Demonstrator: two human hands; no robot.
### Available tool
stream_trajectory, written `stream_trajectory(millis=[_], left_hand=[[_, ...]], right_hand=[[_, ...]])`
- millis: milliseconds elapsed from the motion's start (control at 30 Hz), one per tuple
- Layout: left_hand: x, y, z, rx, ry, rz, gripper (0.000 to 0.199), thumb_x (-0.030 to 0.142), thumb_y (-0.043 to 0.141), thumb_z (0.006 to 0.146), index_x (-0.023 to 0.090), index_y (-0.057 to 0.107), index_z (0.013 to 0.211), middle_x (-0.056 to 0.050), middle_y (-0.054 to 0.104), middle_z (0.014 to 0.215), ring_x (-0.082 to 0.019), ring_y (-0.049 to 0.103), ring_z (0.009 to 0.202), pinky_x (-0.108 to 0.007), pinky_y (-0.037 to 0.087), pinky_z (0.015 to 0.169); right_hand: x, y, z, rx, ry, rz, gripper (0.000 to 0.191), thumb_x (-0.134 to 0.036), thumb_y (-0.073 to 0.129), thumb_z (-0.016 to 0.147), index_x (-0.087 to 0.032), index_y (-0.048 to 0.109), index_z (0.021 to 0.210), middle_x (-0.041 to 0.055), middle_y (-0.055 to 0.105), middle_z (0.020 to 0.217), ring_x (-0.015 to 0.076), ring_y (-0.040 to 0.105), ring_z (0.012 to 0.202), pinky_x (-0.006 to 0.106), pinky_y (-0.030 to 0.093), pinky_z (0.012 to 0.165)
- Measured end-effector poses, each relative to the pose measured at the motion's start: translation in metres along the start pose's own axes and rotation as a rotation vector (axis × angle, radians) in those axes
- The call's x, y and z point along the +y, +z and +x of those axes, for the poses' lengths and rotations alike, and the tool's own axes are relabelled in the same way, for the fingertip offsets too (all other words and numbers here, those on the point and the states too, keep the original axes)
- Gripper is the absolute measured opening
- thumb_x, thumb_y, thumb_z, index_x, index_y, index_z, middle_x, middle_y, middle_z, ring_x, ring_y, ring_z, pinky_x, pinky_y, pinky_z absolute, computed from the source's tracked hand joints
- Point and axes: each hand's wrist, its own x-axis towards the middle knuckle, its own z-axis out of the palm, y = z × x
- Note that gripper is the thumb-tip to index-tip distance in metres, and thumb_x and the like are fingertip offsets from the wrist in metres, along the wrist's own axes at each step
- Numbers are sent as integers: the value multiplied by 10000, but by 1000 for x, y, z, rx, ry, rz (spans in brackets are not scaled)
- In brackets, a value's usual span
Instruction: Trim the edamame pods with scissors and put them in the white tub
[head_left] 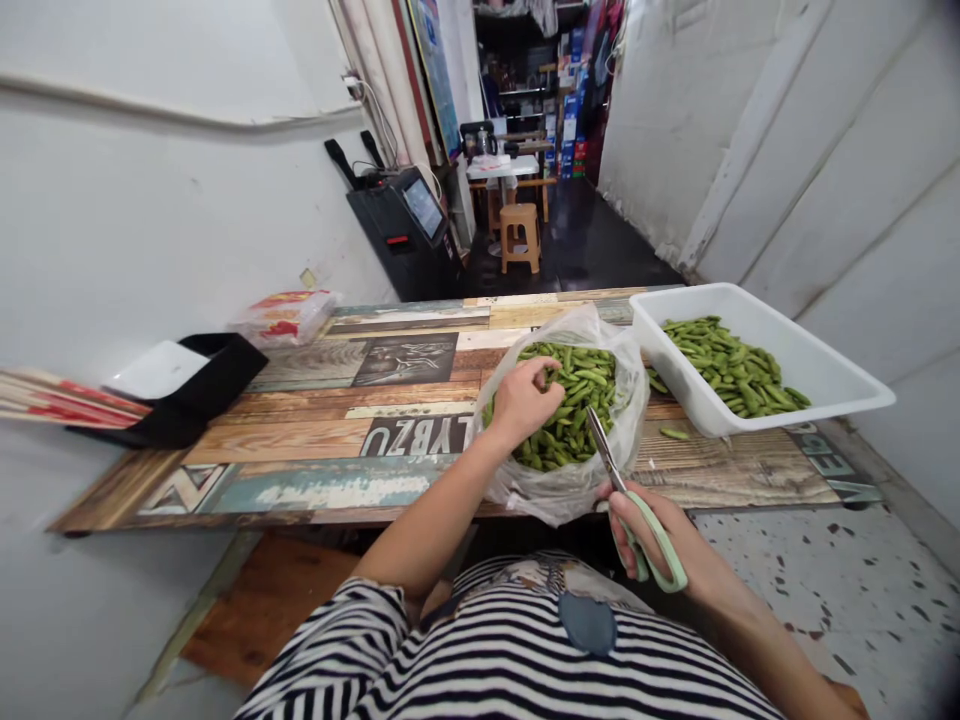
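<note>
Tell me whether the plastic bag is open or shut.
Open: the plastic bag has its mouth spread wide, showing the edamame pods inside, with the left hand over them.

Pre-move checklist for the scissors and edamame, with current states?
1. Scissors held in right hand: ok.
2. Blades apart from left hand: ok, visible gap.
3. Left hand gripping a pod: cannot tell, fingertips are among the pods.
4. Plastic bag open at the top: ok.
5. White tub upright: ok, pods inside.
6. Table free of stray pods: not ok, loose pod beside tub.
</note>
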Motion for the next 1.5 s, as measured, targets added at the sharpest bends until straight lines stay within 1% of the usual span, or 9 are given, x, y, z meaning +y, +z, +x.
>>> stream_trajectory(millis=[100, 167, 267, 500, 700, 933, 1133, 1300, 1500], left_hand=[[1, 3, 16, -109, 264, 338, 257, 158, 567, 786, 199, 715, 993, -70, 583, 882, -193, 551, 888, -321, 442, 828], [2, 5, 22, -164, 296, 421, 227, 171, 574, 798, 194, 730, 961, -88, 584, 932, -205, 552, 915, -327, 439, 830], [6, 3, 20, -159, 278, 309, 192, 237, 611, 799, 192, 741, 933, -78, 630, 943, -191, 578, 902, -309, 448, 834], [13, -9, -12, -216, 58, -65, 151, 311, 682, 744, 190, 759, 793, -35, 743, 849, -166, 662, 792, -251, 473, 731], [15, -13, -19, -340, 61, -96, 175, 312, 657, 752, 165, 751, 767, -29, 734, 759, -147, 641, 724, -232, 445, 690], [14, -16, -19, -441, -20, -205, 188, 323, 676, 726, 144, 733, 735, -17, 705, 723, -126, 598, 694, -230, 422, 690], [12, -12, -21, -336, -405, -739, 298, 388, 727, 671, 125, 613, 754, 68, 443, 503, -20, 305, 406, -183, 172, 414], [18, -5, -25, -277, -457, -899, 276, 328, 699, 709, 106, 537, 742, -12, 594, 638, -3, 367, 406, -159, 145, 375], [28, 5, -40, -303, -458, -933, 252, 293, 673, 729, 125, 486, 741, -46, 651, 650, -5, 351, 360, -150, 165, 359]], right_hand=[[-1, -1, -1, 33, -10, 3, 438, -616, 470, 853, -191, 536, 935, -72, 465, 546, 93, 456, 392, 206, 395, 382], [0, -1, -1, 45, 7, 15, 463, -631, 478, 837, -192, 538, 973, -75, 465, 557, 96, 460, 391, 209, 400, 376], [2, -4, -1, 65, 5, -8, 492, -629, 473, 837, -189, 536, 1046, -73, 469, 568, 106, 473, 408, 217, 412, 387], [-7, -15, -1, 92, -104, -340, 425, -520, 489, 882, -197, 580, 1143, -51, 513, 540, 133, 515, 483, 222, 403, 462], [-17, -15, 1, 109, -141, -454, 404, -459, 569, 844, -194, 617, 1146, -44, 542, 520, 148, 536, 476, 222, 407, 453], [-14, -12, 2, 37, -73, -351, 294, -487, 543, 858, -200, 603, 880, -85, 438, 416, 101, 430, 350, 190, 340, 364], [-10, -8, 4, -25, -32, -155, 419, -600, 448, 870, -197, 530, 950, -71, 484, 531, 105, 480, 406, 208, 412, 399], [-18, -7, 1, -74, -107, -138, 466, -610, 368, 902, -173, 524, 948, -29, 543, 606, 122, 533, 511, 254, 467, 538], [-13, -3, 8, -18, -30, -116, 474, -639, 400, 872, -197, 476, 717, -52, 497, 496, 102, 504, 417, 216, 433, 429]])
